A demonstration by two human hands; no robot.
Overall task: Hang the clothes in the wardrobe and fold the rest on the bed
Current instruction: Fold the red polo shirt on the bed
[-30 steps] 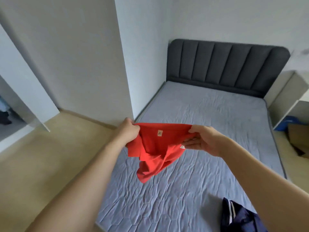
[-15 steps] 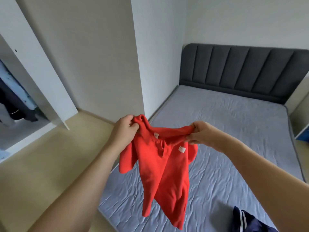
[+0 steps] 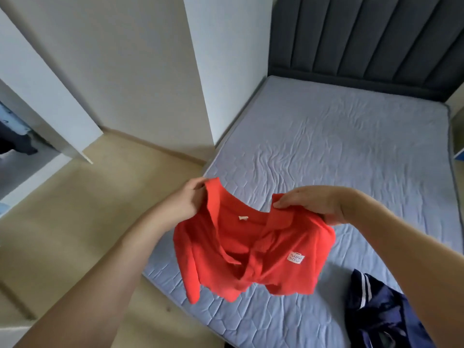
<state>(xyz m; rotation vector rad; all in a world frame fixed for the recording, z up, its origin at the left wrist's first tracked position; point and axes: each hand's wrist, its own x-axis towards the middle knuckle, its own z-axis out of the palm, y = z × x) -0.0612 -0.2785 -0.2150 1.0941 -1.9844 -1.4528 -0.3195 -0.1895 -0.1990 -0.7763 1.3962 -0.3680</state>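
Shirt [image 3: 253, 249] is lower now than half a second back and bunched up over the bed [image 3: 339, 151] corner instead of hanging long. Left hand [image 3: 185, 200] pinches the collar's left end, right hand [image 3: 319, 203] grips the other side, fingers curled on fabric, both arms stretched forward.

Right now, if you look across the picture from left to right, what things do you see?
Open wardrobe → white door → left hand → red shirt → right hand → dark blue clothes.
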